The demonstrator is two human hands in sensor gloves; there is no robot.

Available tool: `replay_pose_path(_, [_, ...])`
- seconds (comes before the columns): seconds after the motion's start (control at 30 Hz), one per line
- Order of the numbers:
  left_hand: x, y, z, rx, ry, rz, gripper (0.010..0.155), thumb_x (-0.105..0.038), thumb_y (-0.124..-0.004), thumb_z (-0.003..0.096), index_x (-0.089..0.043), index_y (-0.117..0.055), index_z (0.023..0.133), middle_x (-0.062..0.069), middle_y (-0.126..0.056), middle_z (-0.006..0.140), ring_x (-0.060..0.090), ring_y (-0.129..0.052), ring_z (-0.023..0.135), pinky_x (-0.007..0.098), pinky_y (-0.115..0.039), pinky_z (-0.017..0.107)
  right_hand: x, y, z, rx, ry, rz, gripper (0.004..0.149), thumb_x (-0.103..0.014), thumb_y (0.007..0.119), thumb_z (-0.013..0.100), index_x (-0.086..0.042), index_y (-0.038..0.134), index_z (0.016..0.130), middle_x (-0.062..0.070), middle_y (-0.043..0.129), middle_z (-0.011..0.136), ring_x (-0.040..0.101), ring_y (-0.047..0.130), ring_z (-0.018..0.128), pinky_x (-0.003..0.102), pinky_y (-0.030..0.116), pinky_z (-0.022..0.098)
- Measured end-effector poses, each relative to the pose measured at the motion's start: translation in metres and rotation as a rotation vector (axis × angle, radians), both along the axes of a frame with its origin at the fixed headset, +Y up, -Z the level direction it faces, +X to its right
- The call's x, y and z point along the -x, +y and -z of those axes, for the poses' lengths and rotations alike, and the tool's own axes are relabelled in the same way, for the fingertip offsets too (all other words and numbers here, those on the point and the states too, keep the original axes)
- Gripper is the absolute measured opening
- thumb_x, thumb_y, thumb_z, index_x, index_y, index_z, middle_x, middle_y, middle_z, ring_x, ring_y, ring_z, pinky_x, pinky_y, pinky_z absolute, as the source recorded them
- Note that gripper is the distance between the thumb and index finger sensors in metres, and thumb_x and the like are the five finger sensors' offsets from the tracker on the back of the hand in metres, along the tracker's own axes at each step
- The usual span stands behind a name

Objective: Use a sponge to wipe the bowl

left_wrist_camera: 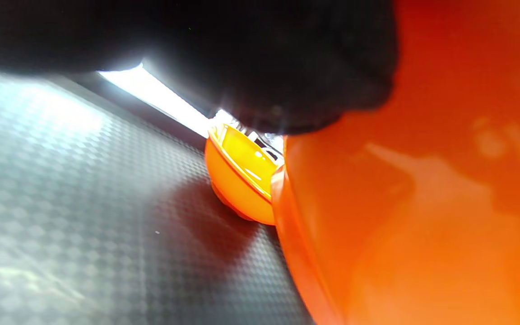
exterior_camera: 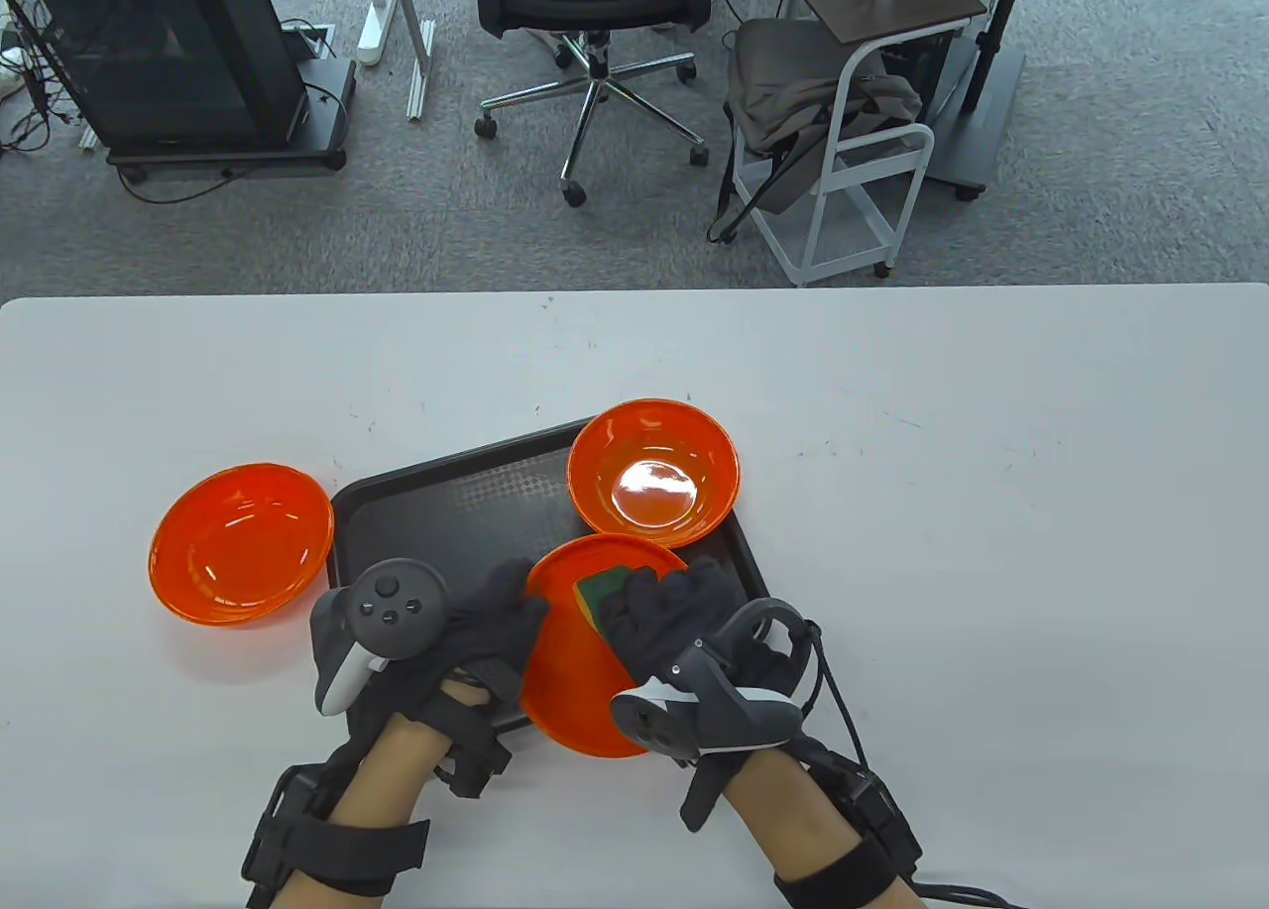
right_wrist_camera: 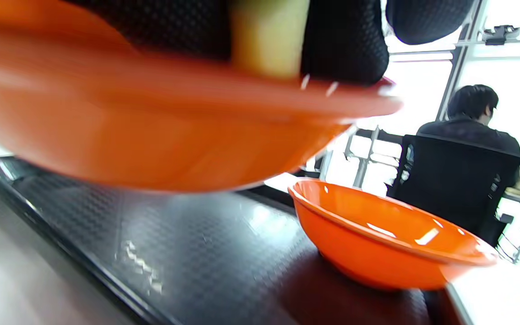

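Observation:
An orange bowl (exterior_camera: 570, 676) is held tilted above the black tray (exterior_camera: 416, 512). My left hand (exterior_camera: 501, 612) grips its left rim; the bowl fills the right of the left wrist view (left_wrist_camera: 422, 203). My right hand (exterior_camera: 659, 612) holds a yellow and green sponge (exterior_camera: 598, 592) inside the bowl, near its upper rim. In the right wrist view the sponge (right_wrist_camera: 269, 36) shows between my gloved fingers (right_wrist_camera: 345, 40) above the bowl's rim (right_wrist_camera: 174, 117), which is blurred.
A second orange bowl (exterior_camera: 652, 478) stands on the tray's far right corner, also in the right wrist view (right_wrist_camera: 386, 243) and the left wrist view (left_wrist_camera: 237, 176). A third orange bowl (exterior_camera: 241, 544) sits on the white table (exterior_camera: 991, 512) left of the tray.

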State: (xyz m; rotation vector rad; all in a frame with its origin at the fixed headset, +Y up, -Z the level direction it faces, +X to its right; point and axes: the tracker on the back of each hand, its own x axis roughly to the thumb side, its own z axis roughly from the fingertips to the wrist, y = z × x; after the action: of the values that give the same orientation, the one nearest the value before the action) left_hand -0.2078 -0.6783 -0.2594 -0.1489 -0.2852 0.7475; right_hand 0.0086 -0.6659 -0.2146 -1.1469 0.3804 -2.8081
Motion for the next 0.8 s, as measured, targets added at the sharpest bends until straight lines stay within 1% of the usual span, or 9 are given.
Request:
replay_pose_path(0.07, [-0.003, 0.0, -0.001, -0.014, -0.001, 0.005, 0.054, -0.044, -0.075, 0.0534, -0.013, -0.071, 0.097, 0.004, -0.098, 0.042, 0.009, -0.102, 0.005, 0.027, -0.092, 0.004, 0.002, 0.0, -0.002, -0.006, 0.044, 0.031, 0.048, -0.03, 0.078, 0.054, -0.013, 0.063, 0.096, 0.022, 0.079, 0.097, 0.042, 0.082, 0.075, 0.068, 0.06, 0.059])
replay_pose_path(0.13, [-0.003, 0.001, -0.001, -0.039, 0.005, 0.018, 0.054, -0.044, -0.075, 0.0536, -0.014, -0.071, 0.098, 0.004, -0.098, 0.043, 0.009, -0.102, 0.006, 0.027, -0.092, 0.005, 0.004, 0.001, -0.005, 0.03, 0.101, 0.089, 0.048, -0.03, 0.078, 0.054, -0.013, 0.063, 0.096, 0.021, 0.079, 0.096, 0.041, 0.083, 0.075, 0.069, 0.059, 0.059])
replay_pose_path(0.23, [0.0, 0.002, -0.001, -0.068, 0.035, 0.022, 0.054, -0.045, -0.075, 0.0535, -0.014, -0.071, 0.098, 0.004, -0.098, 0.043, 0.01, -0.102, 0.007, 0.027, -0.093, 0.005, 0.008, -0.001, -0.01, 0.135, 0.205, 0.166, 0.047, -0.03, 0.078, 0.054, -0.012, 0.064, 0.095, 0.022, 0.08, 0.096, 0.042, 0.082, 0.075, 0.07, 0.058, 0.059])
replay_pose_path(0.3, [0.004, 0.003, 0.0, -0.08, 0.06, 0.028, 0.054, -0.045, -0.075, 0.0534, -0.014, -0.071, 0.098, 0.004, -0.098, 0.043, 0.01, -0.102, 0.007, 0.027, -0.092, 0.005, 0.011, -0.002, -0.013, 0.196, 0.237, 0.16, 0.047, -0.029, 0.078, 0.053, -0.012, 0.064, 0.095, 0.023, 0.08, 0.096, 0.042, 0.081, 0.076, 0.07, 0.057, 0.059])
replay_pose_path(0.33, [0.006, 0.003, 0.0, -0.081, 0.066, 0.031, 0.054, -0.045, -0.075, 0.0533, -0.015, -0.071, 0.098, 0.004, -0.098, 0.043, 0.01, -0.102, 0.007, 0.027, -0.093, 0.005, 0.012, -0.002, -0.014, 0.207, 0.234, 0.149, 0.047, -0.029, 0.078, 0.053, -0.012, 0.065, 0.095, 0.022, 0.08, 0.096, 0.043, 0.081, 0.076, 0.07, 0.057, 0.06])
replay_pose_path(0.43, [0.013, 0.004, 0.001, -0.097, 0.097, 0.044, 0.054, -0.045, -0.075, 0.0532, -0.015, -0.071, 0.098, 0.004, -0.098, 0.043, 0.01, -0.102, 0.007, 0.028, -0.092, 0.005, 0.016, -0.002, -0.017, 0.239, 0.181, 0.021, 0.045, -0.026, 0.077, 0.053, -0.013, 0.066, 0.094, 0.022, 0.076, 0.099, 0.046, 0.074, 0.082, 0.072, 0.051, 0.062])
replay_pose_path(0.53, [0.018, 0.005, 0.002, -0.106, 0.114, 0.06, 0.054, -0.045, -0.076, 0.0529, -0.016, -0.072, 0.098, 0.005, -0.098, 0.043, 0.01, -0.102, 0.007, 0.028, -0.092, 0.005, 0.016, -0.003, -0.017, 0.281, 0.085, -0.085, 0.044, -0.025, 0.077, 0.052, -0.013, 0.067, 0.093, 0.022, 0.071, 0.103, 0.048, 0.067, 0.087, 0.073, 0.046, 0.063])
replay_pose_path(0.7, [0.018, 0.007, 0.001, -0.098, 0.105, 0.053, 0.053, -0.045, -0.077, 0.0526, -0.015, -0.074, 0.097, 0.004, -0.099, 0.04, 0.009, -0.101, 0.003, 0.027, -0.092, 0.003, 0.011, -0.002, -0.012, 0.278, -0.032, -0.104, 0.044, -0.024, 0.078, 0.052, -0.01, 0.068, 0.092, 0.024, 0.071, 0.102, 0.049, 0.067, 0.086, 0.074, 0.046, 0.063])
replay_pose_path(0.8, [0.015, 0.009, 0.0, -0.099, 0.084, 0.054, 0.053, -0.045, -0.077, 0.0526, -0.014, -0.074, 0.096, 0.004, -0.099, 0.039, 0.009, -0.101, 0.002, 0.027, -0.092, 0.003, 0.007, -0.002, -0.008, 0.232, -0.104, -0.142, 0.045, -0.025, 0.078, 0.052, -0.009, 0.067, 0.092, 0.024, 0.071, 0.102, 0.049, 0.067, 0.086, 0.073, 0.046, 0.063])
